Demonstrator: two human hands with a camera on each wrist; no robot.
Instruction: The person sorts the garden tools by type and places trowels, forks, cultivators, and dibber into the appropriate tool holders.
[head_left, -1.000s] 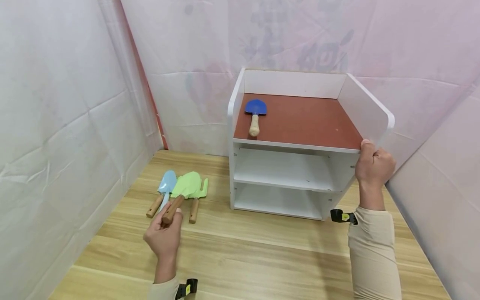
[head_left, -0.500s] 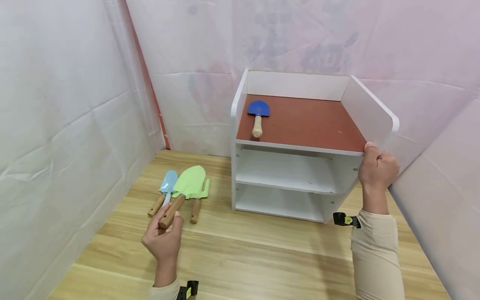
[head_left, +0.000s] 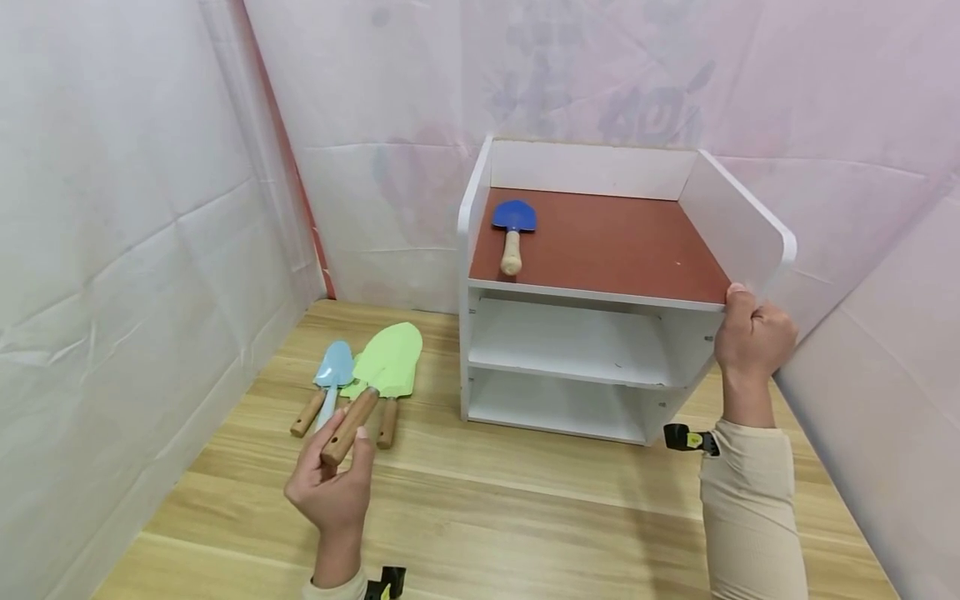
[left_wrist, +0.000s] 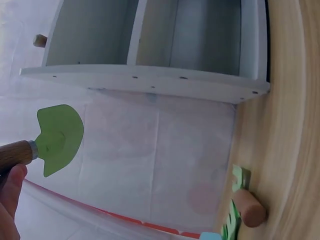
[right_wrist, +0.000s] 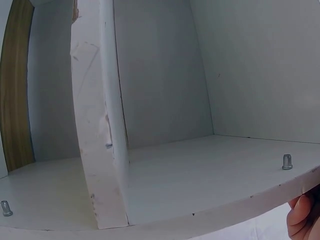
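Observation:
My left hand (head_left: 333,496) grips the wooden handle of a light-green garden trowel (head_left: 395,357), its blade pointing away from me. In the left wrist view the trowel (left_wrist: 59,137) is held up off the table. Beneath it in the head view lie a light-blue trowel (head_left: 334,365) and wooden-handled green tools, partly hidden by the held blade. Fork-like green tines (left_wrist: 232,222) show in the left wrist view. My right hand (head_left: 753,343) grips the front edge of the white shelf unit's (head_left: 577,293) right side, thumb at the top board.
A blue trowel (head_left: 514,215) with a pale wooden handle lies at the left of the unit's brown top board (head_left: 607,242), between raised side panels. Two compartments open below, with small metal pegs (right_wrist: 287,161) on the inner wall. Fabric sheets (head_left: 150,250) enclose the wooden table (head_left: 465,517).
My left hand has raised the green trowel from the tools, its blade moving up and to the right in the head view. My right hand keeps its grip on the shelf unit.

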